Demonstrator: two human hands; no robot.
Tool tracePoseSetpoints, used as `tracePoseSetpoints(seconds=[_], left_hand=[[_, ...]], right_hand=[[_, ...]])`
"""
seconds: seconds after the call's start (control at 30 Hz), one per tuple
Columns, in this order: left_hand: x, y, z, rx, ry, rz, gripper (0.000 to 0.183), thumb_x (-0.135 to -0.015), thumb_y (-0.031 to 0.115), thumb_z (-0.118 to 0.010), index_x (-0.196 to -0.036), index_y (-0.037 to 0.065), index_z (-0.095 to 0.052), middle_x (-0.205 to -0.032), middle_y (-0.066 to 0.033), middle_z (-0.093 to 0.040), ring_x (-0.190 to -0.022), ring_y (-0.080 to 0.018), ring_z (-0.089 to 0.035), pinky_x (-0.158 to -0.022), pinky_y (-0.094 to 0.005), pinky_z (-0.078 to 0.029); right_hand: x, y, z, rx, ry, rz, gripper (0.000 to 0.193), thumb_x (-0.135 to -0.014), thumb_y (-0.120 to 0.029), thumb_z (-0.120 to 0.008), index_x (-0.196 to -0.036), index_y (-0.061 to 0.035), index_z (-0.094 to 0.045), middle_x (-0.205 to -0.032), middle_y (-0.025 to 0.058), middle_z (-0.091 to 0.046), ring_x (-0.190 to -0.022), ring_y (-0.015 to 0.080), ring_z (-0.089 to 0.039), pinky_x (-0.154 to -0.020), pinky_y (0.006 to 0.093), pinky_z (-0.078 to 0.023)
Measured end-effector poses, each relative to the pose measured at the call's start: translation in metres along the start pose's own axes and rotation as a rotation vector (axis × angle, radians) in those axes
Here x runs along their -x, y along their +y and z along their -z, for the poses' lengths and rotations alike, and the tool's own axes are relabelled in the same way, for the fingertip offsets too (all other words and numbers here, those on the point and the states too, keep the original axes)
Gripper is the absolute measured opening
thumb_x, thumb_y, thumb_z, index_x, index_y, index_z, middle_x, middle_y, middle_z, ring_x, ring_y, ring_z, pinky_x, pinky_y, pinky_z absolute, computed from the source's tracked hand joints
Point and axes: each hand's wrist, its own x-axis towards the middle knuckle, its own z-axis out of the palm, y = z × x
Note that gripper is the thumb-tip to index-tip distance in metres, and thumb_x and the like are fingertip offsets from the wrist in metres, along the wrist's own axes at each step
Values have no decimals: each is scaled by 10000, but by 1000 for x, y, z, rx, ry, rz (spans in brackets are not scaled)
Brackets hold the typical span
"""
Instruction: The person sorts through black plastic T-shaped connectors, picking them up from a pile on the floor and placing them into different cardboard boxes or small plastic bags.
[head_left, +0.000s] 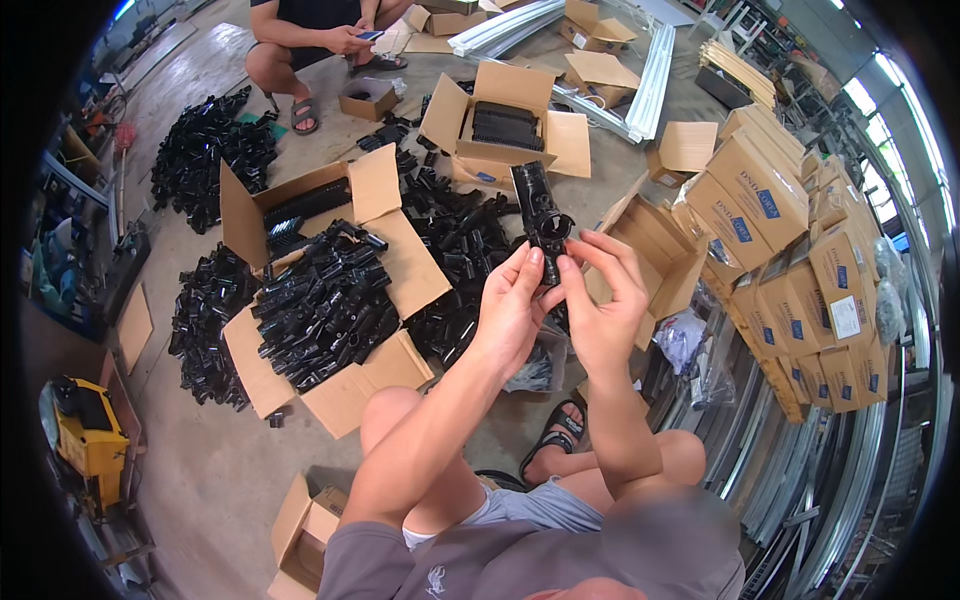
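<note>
The left hand (508, 305) and right hand (608, 300) are holding a glossy black tubular part (534, 200) between them in a fingertip grip. Beyond, smooth dark pieces (325, 305) are lying heaped across an open cardboard box (418, 265); farther off, a flapped carton (500, 155) is standing.

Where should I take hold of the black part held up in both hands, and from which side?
Probably the straight upper section of the black part, pinched across its width from the far side. That end points away from the person and is uncovered, while the left hand and right hand crowd the near end. I'd avoid the round collar midway.
</note>
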Motion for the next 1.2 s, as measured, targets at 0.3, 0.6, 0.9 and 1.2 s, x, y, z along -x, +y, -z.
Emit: tracePoseSetpoints(seconds=[0.3, 0.6, 0.9, 1.2], left_hand=[[3, 0, -1, -157, 125, -68, 299, -1048, 243, -511, -1243, 35, -601, -1178, -49, -660, -1036, -143, -647, -922, -310, -551], [10, -30, -2, -294, 219, -41, 486, -938, 87, -671, -1345, -119, -504, -1209, -161, -673, -1035, -110, -628, -863, -245, -518], [6, -17, -3, -252, 366, -176, 581, -893, 208, -747, -1359, -33, -497, -1289, -170, -630, -1096, -217, -631, -938, -337, -499], [20, 1, -12, -1139, 278, -835, 339, -878, 101, -657, -1198, 8, -591, -1204, -195, -618, -1138, -354, -569, -1001, -411, -436]], right_hand=[[5, 7, -10, 63, -12, -1, 320, -790, -81, -792, -1089, -5, -705, -1050, 136, -689, -982, 245, -649, -820, 354, -517], [3, 41, 22, -272, -116, -491, 196, -949, -112, -667, -1099, -14, -588, -809, -5, -621, -630, 40, -532, -545, 203, -412], [-10, 35, 1, -456, 35, -524, 196, -950, -152, -650, -1082, -13, -607, -831, 1, -588, -676, 51, -509, -598, 207, -412], [-5, 131, -78, 45, -443, -371, 406, -969, -233, -587, -1252, 58, -568, -1016, 143, -649, -833, 184, -613, -731, 325, -499]])
